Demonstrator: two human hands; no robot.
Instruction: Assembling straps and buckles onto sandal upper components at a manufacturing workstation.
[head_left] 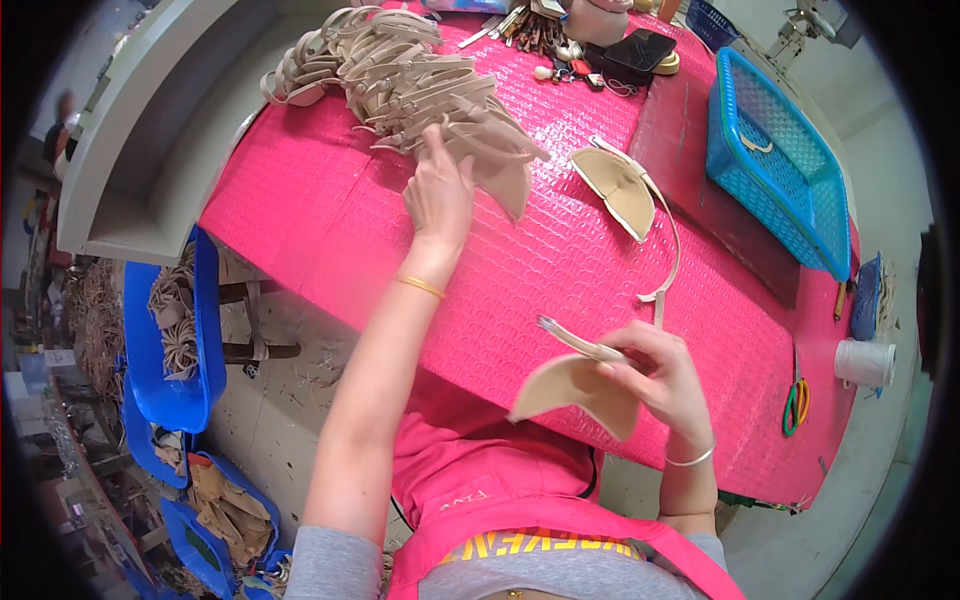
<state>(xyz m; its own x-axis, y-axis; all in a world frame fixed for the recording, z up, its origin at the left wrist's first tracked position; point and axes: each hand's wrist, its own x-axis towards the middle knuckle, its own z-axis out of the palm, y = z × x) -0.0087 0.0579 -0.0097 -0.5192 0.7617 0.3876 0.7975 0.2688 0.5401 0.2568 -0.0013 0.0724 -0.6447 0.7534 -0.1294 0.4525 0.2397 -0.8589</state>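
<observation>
My left hand (438,195) reaches to the near edge of a heap of beige sandal uppers (415,85) with thin straps. Its index finger is stretched out and its thumb stands apart, close to a blurred upper (500,165) at the heap's edge. My right hand (655,375), closer to me, pinches another beige sandal upper (575,390); its curved back piece hangs down and its strap points left. Beyond that hand, a separate upper (615,190) lies on the pink table cover (330,215), with a long strap trailing toward me.
A blue basket (780,165) stands at the right, near scissors (796,400) and a white thread spool (865,362). Small tools and a black object (640,55) lie at the back. Blue bins (170,340) stand below the table's left side, under a grey shelf (150,130).
</observation>
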